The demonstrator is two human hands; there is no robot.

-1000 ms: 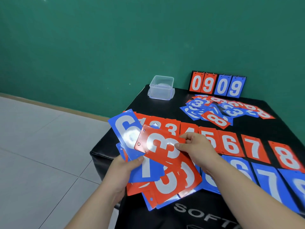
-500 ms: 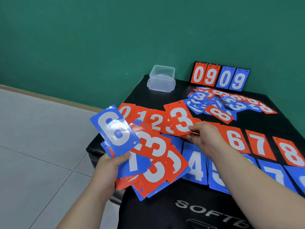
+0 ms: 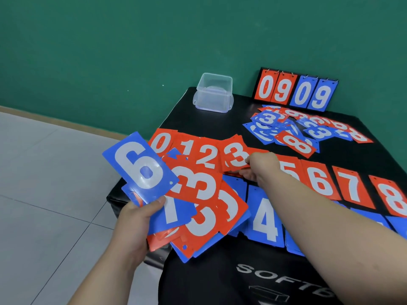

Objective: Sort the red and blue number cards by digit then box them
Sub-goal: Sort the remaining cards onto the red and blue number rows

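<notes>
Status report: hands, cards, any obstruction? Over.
Left hand grips mixed card fan, blue 6 on top. Right hand pinches red 3 card over the red row. Clear plastic box far corner, nothing blocking.

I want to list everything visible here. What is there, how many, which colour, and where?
clear box: one, transparent, far left of table.
scoreboard: one, red and blue, shows 0909, against the wall.
loose pile: one, mixed red and blue cards, far right.
red row: one, from 0 at left to 8 at right, mid-table.
blue row: one, 4 readable, near edge.
table: one, black.
red 3 card: one, above the red row.
card fan: one, red and blue, blue 6 on top.
left hand: grips card fan.
right hand: pinches red 3 card.
</notes>
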